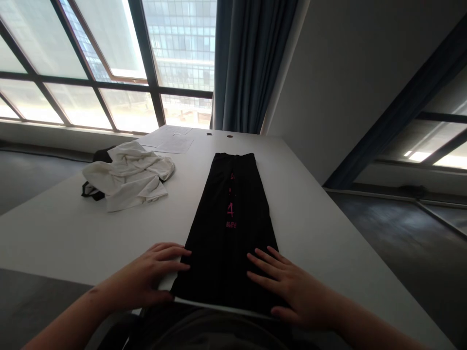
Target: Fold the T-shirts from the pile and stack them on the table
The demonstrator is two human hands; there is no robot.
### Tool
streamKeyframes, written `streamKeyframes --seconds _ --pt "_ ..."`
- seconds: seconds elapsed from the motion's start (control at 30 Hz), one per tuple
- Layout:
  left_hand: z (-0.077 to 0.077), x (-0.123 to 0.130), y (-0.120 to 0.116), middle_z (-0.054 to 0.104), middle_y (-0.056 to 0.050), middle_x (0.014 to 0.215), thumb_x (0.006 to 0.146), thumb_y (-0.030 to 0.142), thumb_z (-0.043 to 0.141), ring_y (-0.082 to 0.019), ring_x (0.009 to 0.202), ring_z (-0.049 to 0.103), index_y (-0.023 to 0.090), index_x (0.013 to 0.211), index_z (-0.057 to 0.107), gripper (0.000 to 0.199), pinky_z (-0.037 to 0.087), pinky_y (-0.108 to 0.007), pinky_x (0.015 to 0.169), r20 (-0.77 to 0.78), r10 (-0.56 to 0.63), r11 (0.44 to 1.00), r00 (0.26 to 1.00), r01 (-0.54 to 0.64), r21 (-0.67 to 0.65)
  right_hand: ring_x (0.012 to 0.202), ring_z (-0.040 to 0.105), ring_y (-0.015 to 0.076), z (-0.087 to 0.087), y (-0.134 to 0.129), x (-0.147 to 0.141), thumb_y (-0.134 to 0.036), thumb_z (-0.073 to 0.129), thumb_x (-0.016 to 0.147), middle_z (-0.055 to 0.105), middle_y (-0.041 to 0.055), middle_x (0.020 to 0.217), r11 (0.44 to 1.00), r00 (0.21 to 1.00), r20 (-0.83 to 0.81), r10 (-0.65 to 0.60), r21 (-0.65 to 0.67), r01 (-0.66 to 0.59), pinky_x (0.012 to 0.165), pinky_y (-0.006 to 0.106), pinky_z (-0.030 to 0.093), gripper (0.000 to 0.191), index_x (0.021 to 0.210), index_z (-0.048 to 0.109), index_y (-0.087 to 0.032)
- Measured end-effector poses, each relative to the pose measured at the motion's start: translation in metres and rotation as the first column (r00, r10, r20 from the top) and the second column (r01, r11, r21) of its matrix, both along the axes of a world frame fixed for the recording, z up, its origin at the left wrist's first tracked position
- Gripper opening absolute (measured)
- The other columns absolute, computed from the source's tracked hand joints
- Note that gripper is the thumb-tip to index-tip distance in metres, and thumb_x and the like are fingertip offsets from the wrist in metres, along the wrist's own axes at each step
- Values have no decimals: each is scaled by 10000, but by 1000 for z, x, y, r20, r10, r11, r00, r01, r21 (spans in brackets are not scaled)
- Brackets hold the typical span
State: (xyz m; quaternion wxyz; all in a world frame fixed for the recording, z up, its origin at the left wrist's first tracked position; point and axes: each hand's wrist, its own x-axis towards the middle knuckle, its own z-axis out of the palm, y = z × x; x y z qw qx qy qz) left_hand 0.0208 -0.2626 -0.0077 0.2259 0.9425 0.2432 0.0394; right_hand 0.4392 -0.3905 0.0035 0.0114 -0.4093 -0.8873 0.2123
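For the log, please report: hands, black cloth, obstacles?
Left hand at left edge of black cloth, right hand on its right side. Pink print faces up. White cloth apart, left, not blocking.

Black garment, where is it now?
Centred in the head view, the black garment lies on the white table, right of the crumpled white cloth, with the left hand at its near left edge and the right hand opposite.

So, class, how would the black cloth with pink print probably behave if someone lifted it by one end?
The black cloth would likely sag, since slight creases near its far end suggest soft fabric. It seems unlikely to roll, lying flat on the white table. Pushed, it might slide fairly easily, because the tabletop looks smooth.
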Motion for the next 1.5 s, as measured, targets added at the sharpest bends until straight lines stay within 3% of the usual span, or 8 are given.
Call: streamKeyframes --seconds 0.3,0.57,0.73,0.83,1.0,1.13,1.33,1.5 --pt "-3 6 -2 473 23 1587 789 40 620 -250 1476 429 420 1395 606 715 466 -439 1215 58 18 992 998 -25 120 1492 440 248 -10 -41 22 -112 568 882 463 105 1587 989 975 -192 -110 73 126 1237 462 406 635 1500 578 -257" --pt "-18 34 -2 486 13 1586 893 121 529 -286 1493 418 409 1465 542 641 451 -565 1214 116 211 937 971 -235 261 1569 287 275 -10 -36 40 -80 502 901 435 84 1609 976 956 -234 -178 80 201 1250 546 354 654 1517 563 -289" --pt "-9 43 0 431 22 1631 778 92 633 -309 1570 305 402 1468 534 763 279 -639 1302 76 41 969 996 -58 239 1524 384 279 -33 -15 27 -121 535 954 522 83 1543 897 968 -105 -227 365 250 1271 607 284 537 1464 616 -270" --pt "-8 46 4 564 26 1526 763 50 608 -258 1508 428 374 1381 605 697 225 -617 1330 68 -31 978 997 17 206 1511 407 244 -40 -6 19 -21 426 946 525 83 1540 809 937 -142 -319 474 347 1287 575 282 601 1462 619 -263" --pt "-15 45 13 647 -14 1437 842 12 505 -183 1382 572 295 1315 659 572 301 -504 1326 152 45 969 987 -80 233 1554 321 301 -28 -4 13 -56 549 844 404 100 1626 927 964 -103 -245 266 264 1275 632 241 734 1542 535 -281" --pt "-8 46 10 583 -10 1516 796 82 615 -250 1454 506 332 1377 633 633 364 -522 1292 99 -164 962 981 138 235 1546 331 319 -18 -8 13 -82 563 824 424 120 1605 976 993 -78 -87 192 100 1268 656 221 756 1562 510 -238" --pt "20 44 -1 677 39 1394 649 9 549 -193 1259 664 352 1387 600 815 542 -321 1092 66 -214 974 975 208 86 1396 553 282 1 -20 11 -374 628 971 613 160 1427 985 977 -211 3 169 34 1180 446 474 559 1488 591 -165" --pt "59 52 8 776 19 1086 907 185 563 -145 951 737 294 1218 668 346 541 -232 865 159 -110 994 981 105 40 1015 737 186 43 -9 11 -387 533 1037 753 94 1134 985 921 -350 -171 -46 165 919 272 568 340 1234 721 -182"
